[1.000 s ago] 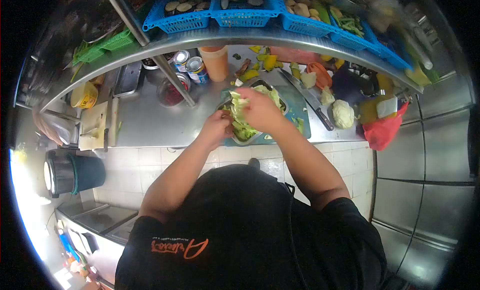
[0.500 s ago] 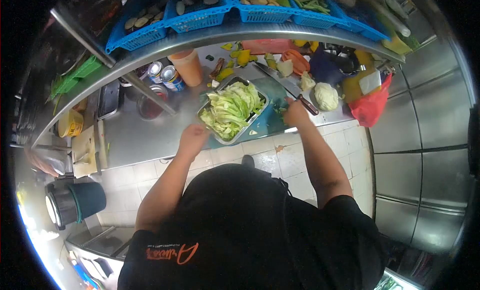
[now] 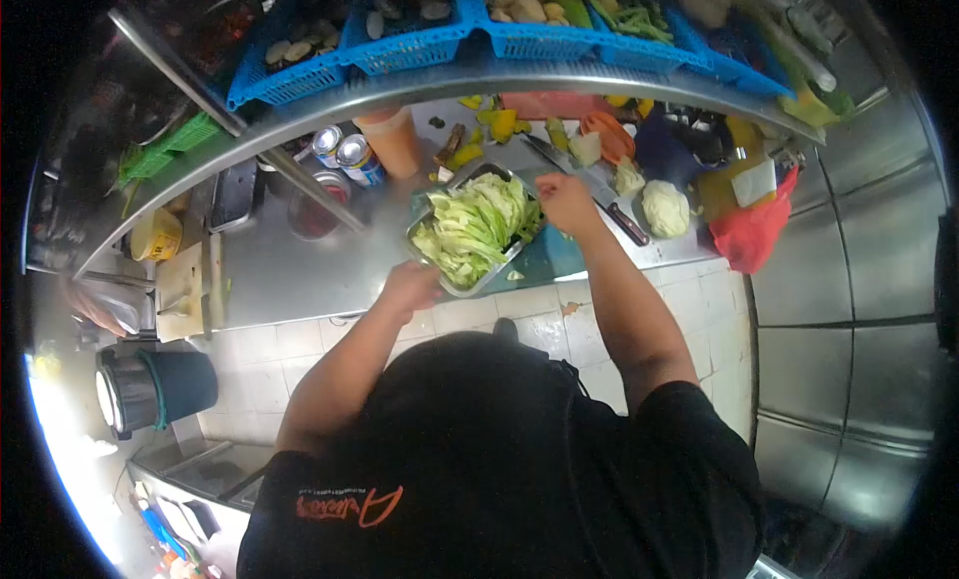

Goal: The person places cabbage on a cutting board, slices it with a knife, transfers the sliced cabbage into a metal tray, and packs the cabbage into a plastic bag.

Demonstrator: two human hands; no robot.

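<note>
A metal tray (image 3: pixel 416 241) heaped with cut pale green cabbage leaves (image 3: pixel 478 224) sits on a green cutting board (image 3: pixel 551 259). At the tray's near left corner, my left hand (image 3: pixel 412 287) is closed on the rim. Opposite it, my right hand (image 3: pixel 567 204) has its fingers curled at the right edge of the tray, beside the leaves; its fingertips are partly hidden. Just right of that hand lies a knife (image 3: pixel 627 223) with a dark handle, its blade pointing away and partly behind my hand. Beyond the handle is a pale cabbage head (image 3: pixel 665 208).
Two cans (image 3: pixel 358 159) and an orange container (image 3: pixel 390 141) stand behind the tray. Yellow-green peel pieces (image 3: pixel 502 124) lie at the back. A red plastic bag (image 3: pixel 759 224) hangs over the right edge. Blue baskets (image 3: pixel 410 49) of vegetables line the shelf overhead.
My right hand has moved left from beside the knife handle to the tray's right edge. My left hand has come in to the near left corner. The view has shifted slightly.
</note>
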